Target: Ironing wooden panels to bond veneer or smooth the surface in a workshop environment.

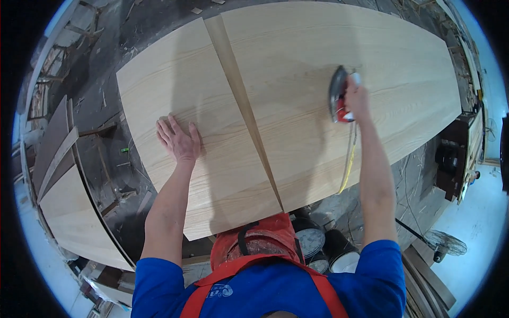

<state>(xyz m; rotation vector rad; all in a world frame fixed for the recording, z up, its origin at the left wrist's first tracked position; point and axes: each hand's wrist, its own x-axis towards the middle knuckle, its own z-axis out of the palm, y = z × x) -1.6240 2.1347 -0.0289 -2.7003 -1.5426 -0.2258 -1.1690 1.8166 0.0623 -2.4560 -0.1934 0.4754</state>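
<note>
Two wide sheets of pale wood veneer lie in front of me: the left sheet (154, 79) and the larger right sheet (297, 42). Between them runs a darker wedge-shaped strip (238, 95), narrowing toward me. My left hand (181, 142) rests flat on the left sheet, fingers spread. My right hand (357, 99) grips a red and dark clothes iron (337, 95), which is tilted with its soleplate edge to the left, over the right sheet. Whether the soleplate touches the wood I cannot tell. A yellow and pale cord (347, 169) trails from the iron toward me.
Dark buckets (339, 249) stand below the near edge, right of my red apron (260, 238). More boards (79, 212) lean at the left. A fan (445, 244) stands at the lower right, near a dark cabinet (456, 153). Scraps litter the grey floor (143, 32).
</note>
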